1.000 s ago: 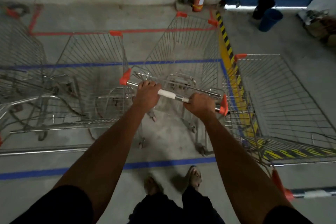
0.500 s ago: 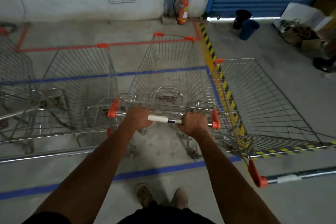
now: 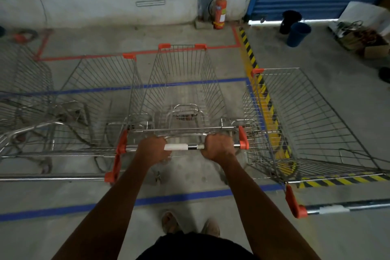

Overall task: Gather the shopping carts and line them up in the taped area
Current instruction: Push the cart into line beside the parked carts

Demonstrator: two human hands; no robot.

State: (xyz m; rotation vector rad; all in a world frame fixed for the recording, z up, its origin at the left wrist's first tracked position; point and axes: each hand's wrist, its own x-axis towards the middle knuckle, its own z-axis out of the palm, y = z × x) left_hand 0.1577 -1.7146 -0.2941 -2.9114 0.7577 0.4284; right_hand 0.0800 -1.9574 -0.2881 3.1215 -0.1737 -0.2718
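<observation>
The middle cart [image 3: 181, 91] is an empty, rigid wire basket on castors, so I'd guess it rolls light but wants to swivel and drift sideways; it sits in the blue taped area [image 3: 185, 195] with its nose reaching the far red tape line [image 3: 95, 57]. The push bar [image 3: 190, 147] is the obvious place to hold it, and that's where both are: the left hand [image 3: 153, 150] and the right hand [image 3: 218, 146] are each wrapped round it, either side of the white sleeve. It's a tight slot, with another cart [image 3: 99, 99] close on the left and a third cart [image 3: 306, 124] on the right straddling the yellow-black hazard stripe [image 3: 264, 99], so wire snagging wire looks like the risk.
</observation>
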